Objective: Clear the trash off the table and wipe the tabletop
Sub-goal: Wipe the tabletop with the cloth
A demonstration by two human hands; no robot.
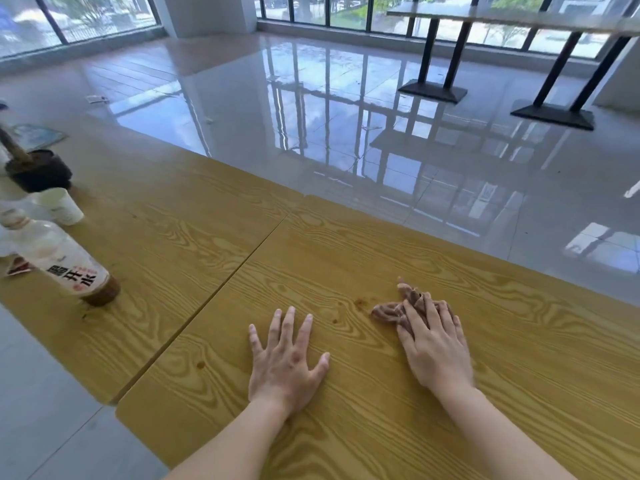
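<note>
Bright daylight from the windows at top, strong glare and reflections on the glossy floor, soft faint shadows on the wooden table, wide-angle bending at edges, bottle and far table blurred.

Two wooden tables stand pushed together, a seam running between them. On the nearer one, the left hand lies flat, palm down, fingers spread, not far from the near edge. The right hand presses down on a crumpled brown cloth, its fingers over the cloth's near part. A few small dark spots mark the wood between the hands. On the left table, toward its left edge, a plastic bottle with a white label stands, a white paper cup behind it, and a dark bowl-like container with a stick in it farther back.
</note>
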